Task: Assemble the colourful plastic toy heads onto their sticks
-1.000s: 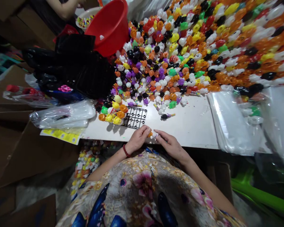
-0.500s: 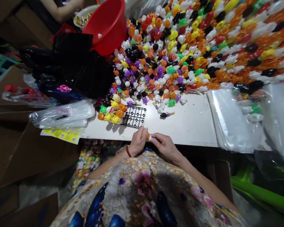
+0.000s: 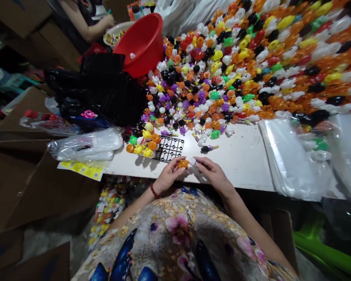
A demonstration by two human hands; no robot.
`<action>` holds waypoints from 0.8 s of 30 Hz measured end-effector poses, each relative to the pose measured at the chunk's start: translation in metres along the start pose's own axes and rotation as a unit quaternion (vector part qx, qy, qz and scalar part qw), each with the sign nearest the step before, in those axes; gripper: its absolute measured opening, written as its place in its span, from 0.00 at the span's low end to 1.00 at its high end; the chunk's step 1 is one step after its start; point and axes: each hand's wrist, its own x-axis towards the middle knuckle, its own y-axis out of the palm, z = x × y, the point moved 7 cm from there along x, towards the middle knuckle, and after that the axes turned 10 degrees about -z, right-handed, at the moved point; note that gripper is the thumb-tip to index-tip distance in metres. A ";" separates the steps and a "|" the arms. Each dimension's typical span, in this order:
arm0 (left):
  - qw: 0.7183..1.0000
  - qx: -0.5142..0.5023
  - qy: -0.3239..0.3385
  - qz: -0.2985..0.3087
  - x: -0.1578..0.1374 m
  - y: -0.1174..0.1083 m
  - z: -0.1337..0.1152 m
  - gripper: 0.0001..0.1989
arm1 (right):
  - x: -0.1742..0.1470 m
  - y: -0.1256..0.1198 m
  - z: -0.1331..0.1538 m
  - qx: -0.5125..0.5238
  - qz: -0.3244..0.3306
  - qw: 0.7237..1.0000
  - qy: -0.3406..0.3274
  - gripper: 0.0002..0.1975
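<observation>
Head view, only view available. Both hands meet at the near edge of the white table (image 3: 240, 156), just in front of the person's flowered lap.

Left hand (image 3: 168, 175): fingers curled and closed on a small orange toy piece (image 3: 182, 163), held between thumb and fingertips just above the table edge. A red bead bracelet (image 3: 154, 191) sits on that wrist.

Right hand (image 3: 212, 173): fingertips pinched on a small white piece (image 3: 192, 160), which sits just beside the orange toy piece; whether the two pieces touch cannot be told.

Directly beyond the hands lies a black grid tray (image 3: 170, 148), flat on the table. Its left part carries a cluster of seated toys (image 3: 144, 143) in yellow, orange and green; its right cells are unfilled.

Farther back, a large heap of mixed toy pieces (image 3: 251, 62) covers most of the table: orange, white, black, purple, yellow, green. A red plastic basin (image 3: 142, 41) stands tilted at the heap's left edge, next to a stack of black trays (image 3: 105, 89).

Clear plastic bags (image 3: 283, 156) lie flat to the right of the hands; another bag bundle (image 3: 84, 144) lies left.

Top left, another person's arm (image 3: 87, 23) reaches toward a white bowl (image 3: 117, 33), well apart from the hands
</observation>
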 end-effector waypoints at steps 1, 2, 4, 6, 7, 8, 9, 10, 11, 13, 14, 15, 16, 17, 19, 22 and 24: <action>1.000 -0.013 -0.005 -0.006 0.000 -0.001 0.001 0.29 | 0.000 0.000 -0.002 0.013 -0.003 1.000 0.018 0.20; 1.000 -0.027 -0.010 -0.010 0.001 -0.001 0.001 0.29 | 0.000 0.000 -0.004 0.027 -0.005 0.999 0.033 0.21; 0.998 -0.053 -0.019 -0.009 0.001 0.001 0.001 0.27 | -0.001 0.000 -0.005 0.057 -0.004 0.997 0.055 0.22; 0.998 -0.064 -0.027 -0.003 0.002 0.003 -0.001 0.23 | -0.003 0.002 -0.006 0.085 0.005 0.994 0.068 0.23; 0.998 -0.058 -0.024 -0.009 0.003 0.002 -0.002 0.21 | -0.004 0.003 -0.007 0.094 0.012 0.993 0.073 0.23; 0.999 -0.040 -0.011 -0.023 0.004 0.001 -0.004 0.19 | -0.005 0.005 -0.007 0.100 0.018 0.992 0.078 0.23; 0.999 -0.008 0.015 -0.041 0.005 -0.001 -0.008 0.19 | -0.006 0.006 -0.007 0.102 0.024 0.991 0.080 0.22; 0.996 0.034 0.055 -0.059 0.006 -0.003 -0.014 0.18 | -0.008 0.008 -0.007 0.101 0.031 0.991 0.080 0.22; 0.989 0.081 0.105 -0.070 0.006 -0.003 -0.022 0.17 | -0.009 0.010 -0.007 0.098 0.036 0.992 0.076 0.21; 0.962 0.170 0.202 -0.065 0.004 0.001 -0.035 0.13 | -0.011 0.012 -0.006 0.089 0.040 0.993 0.065 0.20; 0.947 0.204 0.240 -0.055 0.002 0.004 -0.039 0.11 | -0.011 0.012 -0.006 0.085 0.038 0.994 0.060 0.19; 0.934 0.235 0.267 -0.045 0.001 0.006 -0.041 0.10 | -0.012 0.012 -0.007 0.081 0.035 0.994 0.058 0.19; 0.921 0.261 0.286 -0.037 0.000 0.008 -0.042 0.09 | -0.013 0.012 -0.008 0.079 0.033 0.995 0.059 0.19; 0.909 0.286 0.301 -0.028 0.000 0.010 -0.043 0.09 | -0.013 0.012 -0.009 0.078 0.032 0.994 0.062 0.19; 0.886 0.327 0.327 -0.014 -0.002 0.013 -0.042 0.08 | -0.014 0.012 -0.011 0.080 0.033 0.994 0.071 0.20; 0.870 0.352 0.346 -0.001 -0.004 0.016 -0.044 0.09 | -0.016 0.013 -0.012 0.080 0.041 0.993 0.075 0.19; 0.880 0.350 0.320 0.009 -0.002 0.015 -0.044 0.09 | -0.017 0.013 -0.009 0.072 0.051 0.994 0.068 0.19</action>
